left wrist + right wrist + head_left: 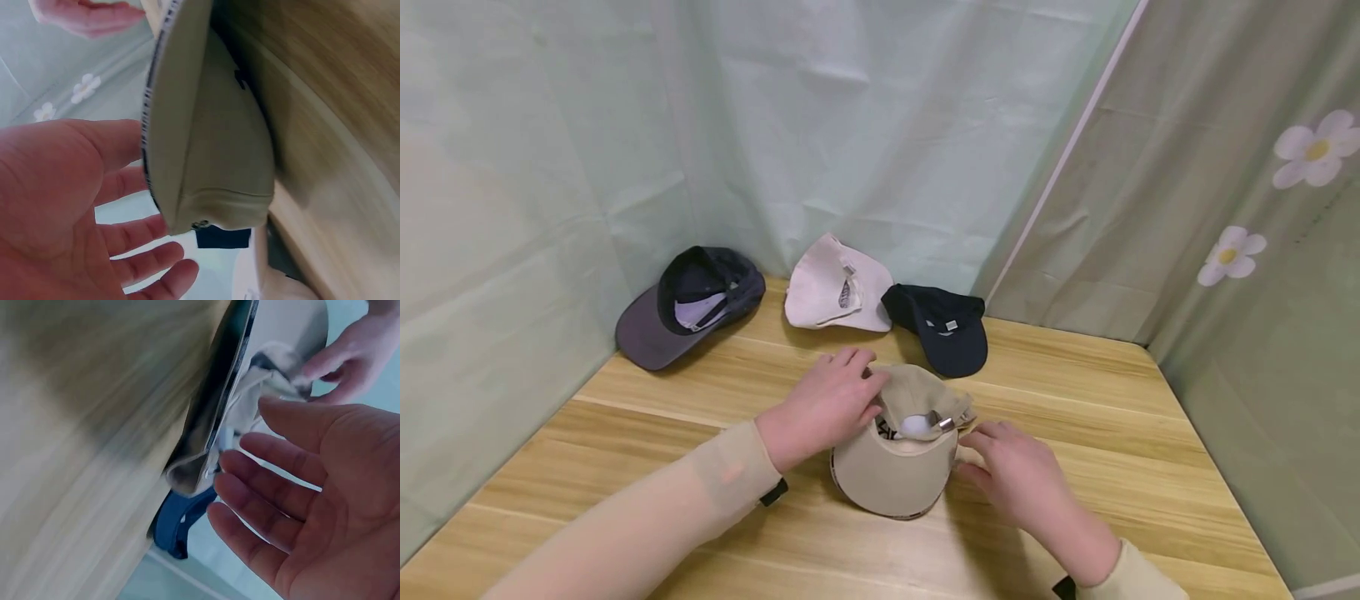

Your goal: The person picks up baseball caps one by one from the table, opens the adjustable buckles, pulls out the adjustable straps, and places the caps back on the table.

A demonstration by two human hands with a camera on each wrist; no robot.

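Note:
A beige cap (895,475) lies upside down in the middle of the wooden table, its brim toward me and its strap with a metal buckle on the right. My left hand (835,400) is at the cap's left side, with thumb and fingertips at its edge. In the left wrist view that hand's fingers (150,234) are spread and loosely bent, and some tips pass behind the cap. Beside the cap's right edge is my right hand (1018,471), palm facing it. The right wrist view shows its relaxed fingers (269,500) around nothing; contact is unclear.
At the back left lies a dark grey-purple cap (658,329), opening up. A white cap (812,287) stands against the curtain (880,125), and a navy cap (955,350) is right of it. The wooden table (1112,433) meets a flowered curtain (1247,333) on the right.

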